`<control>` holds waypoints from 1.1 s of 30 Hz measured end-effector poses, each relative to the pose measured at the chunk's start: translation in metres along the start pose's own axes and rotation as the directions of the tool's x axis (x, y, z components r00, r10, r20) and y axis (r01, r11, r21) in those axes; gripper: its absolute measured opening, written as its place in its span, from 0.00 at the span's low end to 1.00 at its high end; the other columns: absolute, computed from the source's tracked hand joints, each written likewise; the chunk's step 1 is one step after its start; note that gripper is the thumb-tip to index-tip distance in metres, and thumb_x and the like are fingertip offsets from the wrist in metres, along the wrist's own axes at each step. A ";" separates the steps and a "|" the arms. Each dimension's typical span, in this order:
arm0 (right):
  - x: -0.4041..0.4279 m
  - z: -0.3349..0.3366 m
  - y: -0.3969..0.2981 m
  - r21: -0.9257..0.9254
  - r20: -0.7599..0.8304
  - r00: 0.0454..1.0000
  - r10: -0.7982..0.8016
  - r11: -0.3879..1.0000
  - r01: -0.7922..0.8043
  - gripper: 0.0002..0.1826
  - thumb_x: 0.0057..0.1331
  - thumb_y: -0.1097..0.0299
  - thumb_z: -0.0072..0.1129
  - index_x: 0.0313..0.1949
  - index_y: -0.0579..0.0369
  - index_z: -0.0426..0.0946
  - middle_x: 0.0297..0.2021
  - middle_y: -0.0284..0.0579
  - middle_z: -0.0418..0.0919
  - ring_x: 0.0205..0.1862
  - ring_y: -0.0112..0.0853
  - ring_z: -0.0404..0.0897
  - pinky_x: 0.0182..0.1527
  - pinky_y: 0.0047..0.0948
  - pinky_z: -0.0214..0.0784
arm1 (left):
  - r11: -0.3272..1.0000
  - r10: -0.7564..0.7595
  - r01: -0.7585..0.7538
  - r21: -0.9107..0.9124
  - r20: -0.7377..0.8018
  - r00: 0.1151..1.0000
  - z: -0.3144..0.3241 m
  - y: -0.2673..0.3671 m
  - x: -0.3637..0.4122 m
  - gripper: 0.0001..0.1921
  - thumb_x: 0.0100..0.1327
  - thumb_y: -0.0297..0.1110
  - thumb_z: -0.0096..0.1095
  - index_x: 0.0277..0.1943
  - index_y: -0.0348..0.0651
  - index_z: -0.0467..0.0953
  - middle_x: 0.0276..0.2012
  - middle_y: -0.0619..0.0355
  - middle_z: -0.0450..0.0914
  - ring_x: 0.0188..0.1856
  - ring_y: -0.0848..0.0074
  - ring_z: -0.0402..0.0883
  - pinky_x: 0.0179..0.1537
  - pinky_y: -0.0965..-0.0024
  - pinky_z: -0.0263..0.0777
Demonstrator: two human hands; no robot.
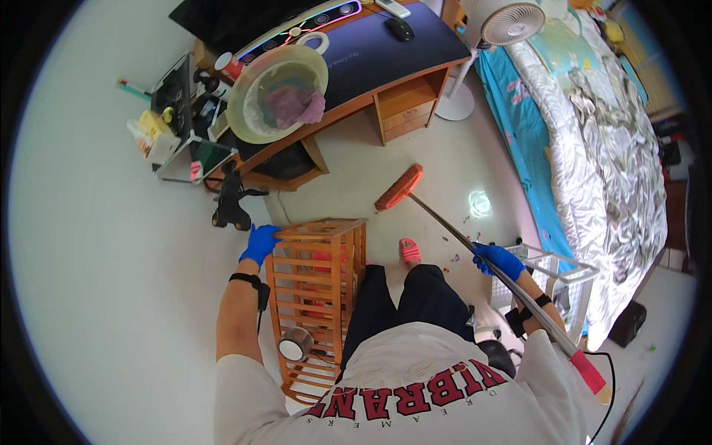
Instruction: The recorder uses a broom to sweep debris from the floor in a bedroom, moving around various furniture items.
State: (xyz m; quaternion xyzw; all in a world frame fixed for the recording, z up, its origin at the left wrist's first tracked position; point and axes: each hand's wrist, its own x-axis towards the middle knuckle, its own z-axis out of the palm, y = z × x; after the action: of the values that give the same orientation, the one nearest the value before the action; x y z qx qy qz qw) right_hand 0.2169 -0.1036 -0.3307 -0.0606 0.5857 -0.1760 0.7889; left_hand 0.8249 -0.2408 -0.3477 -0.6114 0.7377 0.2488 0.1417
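Observation:
My right hand, in a blue glove, grips the metal handle of a broom. The orange broom head rests on the pale floor, and the pink handle end passes beside my right forearm. My left hand, gloved the same way, is on the top end corner of a slatted wooden rack at my left side. Its fingers are partly hidden, so how firmly they hold is unclear. Small bits of debris lie scattered on the floor between the broom and my right hand.
A wooden desk ahead carries a plastic basin with a purple cloth. A white fan stands by the bed at right. A wheeled cart is near my right arm. A small round device sits on the rack.

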 end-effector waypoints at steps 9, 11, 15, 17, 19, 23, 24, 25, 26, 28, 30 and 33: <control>-0.007 0.065 0.007 0.037 -0.029 0.999 0.016 0.999 -0.015 0.05 0.59 0.66 0.47 0.32 0.52 0.65 0.20 0.35 0.70 0.15 0.18 0.68 0.16 0.13 0.63 | 0.982 -0.039 0.060 0.177 -0.124 0.992 -0.024 -0.139 -0.022 0.18 0.48 0.42 0.60 0.40 0.40 0.74 0.32 0.47 0.76 0.34 0.57 0.74 0.37 0.61 0.67; -0.008 0.077 0.015 0.057 -0.111 0.994 -0.009 0.998 0.015 0.07 0.58 0.66 0.49 0.32 0.54 0.69 0.17 0.34 0.69 0.15 0.18 0.66 0.16 0.13 0.60 | 0.966 -0.212 0.205 -0.159 -0.028 0.977 -0.038 -0.145 -0.021 0.17 0.49 0.40 0.59 0.40 0.40 0.74 0.32 0.47 0.76 0.34 0.58 0.75 0.36 0.62 0.68; -0.015 0.112 0.008 0.039 -0.158 0.987 0.012 0.999 -0.006 0.07 0.58 0.65 0.50 0.33 0.54 0.68 0.18 0.34 0.69 0.15 0.18 0.66 0.17 0.13 0.61 | 0.973 -0.197 0.185 -0.139 -0.078 0.977 -0.038 -0.198 -0.039 0.12 0.49 0.35 0.58 0.37 0.40 0.75 0.26 0.50 0.77 0.28 0.63 0.76 0.32 0.66 0.68; -0.014 0.115 0.010 0.070 -0.097 0.995 -0.004 0.997 0.011 0.07 0.58 0.65 0.50 0.33 0.53 0.67 0.18 0.34 0.69 0.15 0.18 0.66 0.16 0.13 0.61 | 0.964 -0.213 0.198 -0.179 -0.069 0.975 -0.036 -0.216 -0.042 0.12 0.49 0.35 0.58 0.36 0.40 0.75 0.26 0.49 0.77 0.28 0.63 0.76 0.32 0.66 0.67; -0.016 0.125 0.009 0.078 -0.106 0.994 -0.008 0.997 0.016 0.07 0.58 0.65 0.50 0.33 0.53 0.67 0.18 0.34 0.69 0.15 0.18 0.66 0.16 0.13 0.61 | 0.955 -0.217 0.201 -0.220 -0.053 0.975 -0.032 -0.231 -0.042 0.12 0.49 0.35 0.58 0.36 0.40 0.75 0.27 0.49 0.77 0.29 0.62 0.76 0.32 0.65 0.67; -0.020 0.142 0.007 0.093 -0.106 0.994 0.015 0.996 -0.005 0.08 0.58 0.66 0.50 0.33 0.54 0.65 0.18 0.34 0.68 0.15 0.18 0.66 0.16 0.13 0.61 | 0.972 -0.188 0.175 -0.159 -0.068 0.980 -0.034 -0.244 -0.037 0.12 0.49 0.36 0.57 0.36 0.40 0.75 0.27 0.48 0.77 0.30 0.60 0.76 0.32 0.64 0.68; -0.018 0.143 0.010 0.111 -0.095 0.995 0.021 0.994 -0.011 0.08 0.58 0.66 0.50 0.35 0.53 0.65 0.18 0.34 0.69 0.15 0.18 0.66 0.16 0.13 0.61 | 0.979 -0.160 0.148 -0.138 -0.088 0.983 -0.035 -0.245 -0.038 0.12 0.49 0.36 0.57 0.36 0.40 0.75 0.28 0.48 0.77 0.30 0.60 0.76 0.33 0.64 0.68; -0.018 0.143 0.014 0.111 -0.098 0.995 0.023 0.994 -0.012 0.08 0.58 0.66 0.50 0.35 0.53 0.65 0.18 0.34 0.69 0.15 0.18 0.66 0.16 0.13 0.61 | 0.986 -0.133 0.121 -0.116 -0.109 0.985 -0.035 -0.246 -0.040 0.13 0.49 0.37 0.58 0.36 0.40 0.75 0.28 0.48 0.77 0.31 0.59 0.76 0.33 0.63 0.68; -0.019 0.142 0.018 0.121 -0.117 0.993 0.013 0.993 0.001 0.08 0.58 0.66 0.50 0.35 0.54 0.65 0.18 0.33 0.69 0.15 0.18 0.66 0.16 0.13 0.61 | 0.974 -0.193 0.187 -0.128 -0.034 0.981 -0.035 -0.245 -0.032 0.14 0.48 0.37 0.58 0.38 0.41 0.75 0.31 0.48 0.77 0.34 0.59 0.76 0.36 0.63 0.68; -0.018 0.141 0.017 0.105 -0.111 0.994 0.004 0.994 0.008 0.08 0.57 0.67 0.50 0.34 0.54 0.66 0.18 0.33 0.69 0.15 0.18 0.66 0.17 0.13 0.61 | 0.971 -0.221 0.210 -0.116 -0.083 0.972 -0.029 -0.254 -0.039 0.15 0.48 0.37 0.59 0.39 0.41 0.74 0.32 0.48 0.77 0.35 0.59 0.76 0.38 0.63 0.68; -0.017 0.141 0.012 0.046 -0.114 0.993 0.023 0.999 -0.018 0.07 0.58 0.67 0.49 0.34 0.54 0.67 0.18 0.34 0.69 0.15 0.18 0.66 0.17 0.14 0.62 | 0.953 -0.295 0.287 -0.093 -0.090 0.951 -0.021 -0.267 -0.055 0.23 0.46 0.36 0.60 0.48 0.44 0.69 0.38 0.49 0.75 0.40 0.61 0.74 0.44 0.62 0.66; -0.012 0.117 0.026 0.037 -0.088 0.996 0.017 0.999 -0.014 0.07 0.58 0.66 0.49 0.35 0.54 0.68 0.19 0.35 0.69 0.15 0.18 0.66 0.18 0.15 0.62 | 0.977 -0.209 0.214 0.005 -0.182 0.961 -0.034 -0.214 -0.058 0.32 0.46 0.32 0.59 0.57 0.48 0.58 0.49 0.49 0.69 0.52 0.61 0.66 0.53 0.59 0.57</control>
State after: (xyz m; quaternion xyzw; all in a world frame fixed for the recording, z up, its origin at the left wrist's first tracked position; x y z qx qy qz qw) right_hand 0.3303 -0.0885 -0.2919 -0.0339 0.6170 -0.1828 0.7647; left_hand 1.0488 -0.2383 -0.3306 -0.7049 0.6810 0.1667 0.1077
